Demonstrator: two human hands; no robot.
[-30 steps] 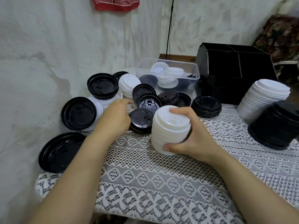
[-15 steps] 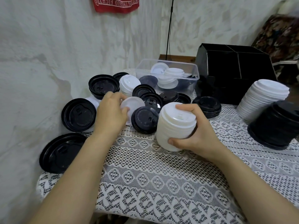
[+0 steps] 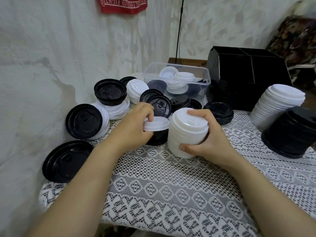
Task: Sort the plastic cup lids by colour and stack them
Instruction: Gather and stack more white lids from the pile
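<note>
White plastic, one loose white lid (image 3: 156,124), and the left grip (image 3: 135,127) is pinching it by its left rim, fingertips curling over the top edge. The lid is hanging roughly flat above the table, right beside the upper part of the white stack (image 3: 187,132) and nearly touching it. The right grip (image 3: 206,141) is wrapping round that stack, thumb pressing low on the near side, fingers curling over the crown. The stack is leaning a little to the left; whether its base is touching the lace tablecloth (image 3: 171,177) I cannot tell.

Directly under the pinched lid a black lid (image 3: 157,137) is sitting on the cloth, and behind it another black lid (image 3: 159,107) is standing tilted on edge. Further left, two big black lids (image 3: 83,121) (image 3: 66,161) are leaning by the wall, with more black and white lids jumbled behind them.

Behind the hands a short black stack (image 3: 218,111) is resting on the table. A clear tub (image 3: 207,82) at the back is holding a mix of white and dark lids. Out on the right a tall white stack (image 3: 277,106) is leaning against a black stack (image 3: 290,132), both on the table, with a black divided box (image 3: 248,82) behind them. A red cloth (image 3: 123,5) is hanging on the wall up top.
</note>
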